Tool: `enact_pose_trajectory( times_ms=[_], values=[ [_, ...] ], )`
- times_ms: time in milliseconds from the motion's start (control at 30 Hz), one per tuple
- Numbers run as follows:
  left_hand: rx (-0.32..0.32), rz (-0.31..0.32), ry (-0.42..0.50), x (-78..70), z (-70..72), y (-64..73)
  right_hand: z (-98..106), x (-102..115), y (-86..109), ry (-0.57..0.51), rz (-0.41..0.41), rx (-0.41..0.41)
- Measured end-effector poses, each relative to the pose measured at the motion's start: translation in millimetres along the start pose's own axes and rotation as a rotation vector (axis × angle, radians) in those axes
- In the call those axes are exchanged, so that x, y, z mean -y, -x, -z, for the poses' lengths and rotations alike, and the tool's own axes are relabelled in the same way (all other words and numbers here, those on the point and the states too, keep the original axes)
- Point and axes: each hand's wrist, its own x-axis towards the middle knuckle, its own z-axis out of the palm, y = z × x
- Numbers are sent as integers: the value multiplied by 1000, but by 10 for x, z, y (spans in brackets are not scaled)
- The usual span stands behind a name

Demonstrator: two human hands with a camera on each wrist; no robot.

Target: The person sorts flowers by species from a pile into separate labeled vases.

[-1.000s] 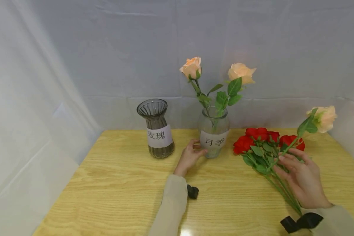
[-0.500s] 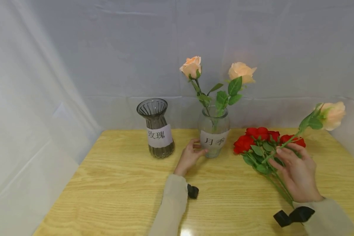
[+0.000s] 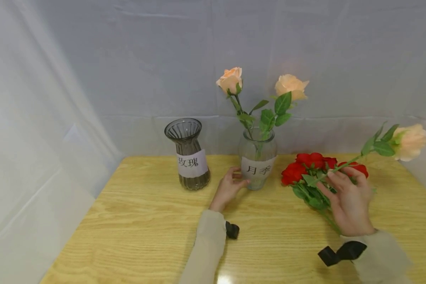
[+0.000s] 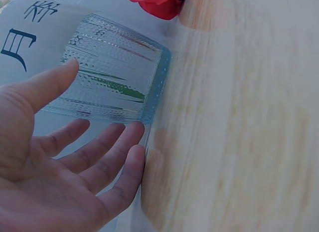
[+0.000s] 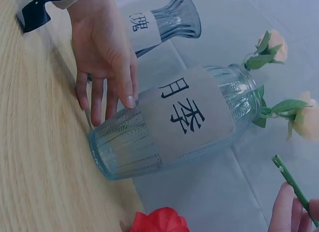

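My right hand (image 3: 351, 203) pinches the green stem of a peach rose (image 3: 410, 142) between thumb and fingers. The rose slants up to the right, over the red roses (image 3: 293, 174) lying on the table. In the right wrist view its cut stem end (image 5: 285, 169) points toward the clear glass vase (image 5: 184, 119). That vase holds two peach roses, one left (image 3: 230, 81) and one right (image 3: 291, 87), and bears a white label (image 3: 258, 169). My left hand (image 3: 230, 190) touches the vase's lower left side, thumb in front and fingers loosely extended alongside, as the left wrist view shows.
A grey ribbed glass vase (image 3: 187, 146) with a white label and a flared mouth stands left of the clear one. Wooden table (image 3: 145, 232) lies in front, and white cloth (image 3: 145, 59) hangs behind and at the left.
My right hand has moved left and slightly up with the peach rose, whose stem now tilts closer to level and whose bloom swings out right. My left hand stays at the vase.
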Motion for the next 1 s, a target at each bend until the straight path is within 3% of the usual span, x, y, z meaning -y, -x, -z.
enact_pose_trajectory(
  times_ms=[133,567,1000],
  values=[
    [2,1,-1,-7,-4,3,-61,-37,11,-44,10,0],
    [0,10,16,-3,7,4,-306,-122,-17,-63,41,-135],
    [2,6,-7,20,5,-14,-514,-237,-67,-82,111,-139]
  ],
)
